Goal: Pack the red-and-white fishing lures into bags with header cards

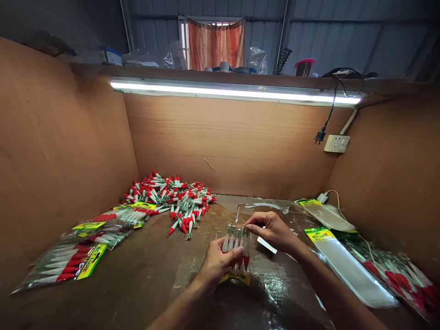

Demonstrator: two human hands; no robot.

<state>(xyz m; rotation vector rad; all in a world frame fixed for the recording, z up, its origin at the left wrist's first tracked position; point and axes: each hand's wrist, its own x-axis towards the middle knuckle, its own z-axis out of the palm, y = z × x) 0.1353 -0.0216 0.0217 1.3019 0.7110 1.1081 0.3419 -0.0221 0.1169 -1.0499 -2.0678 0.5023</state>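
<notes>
My left hand [216, 262] is closed round a clear plastic packet [236, 250] that holds several red-and-white lures, with a yellow label at its lower end. My right hand [271, 230] pinches the packet's top edge, its fingers bent together. Both hands are over the middle of the brown worktable [144, 275]. A pile of loose red-and-white lures [173, 197] lies at the back left, beyond my hands.
Filled packets with yellow labels [77, 256] lie along the left side. Empty clear bags with yellow headers [343, 266] and more filled packets [402, 279] lie on the right. Brown board walls enclose the table. A lit tube lamp [233, 93] and a wall socket [337, 143] are behind.
</notes>
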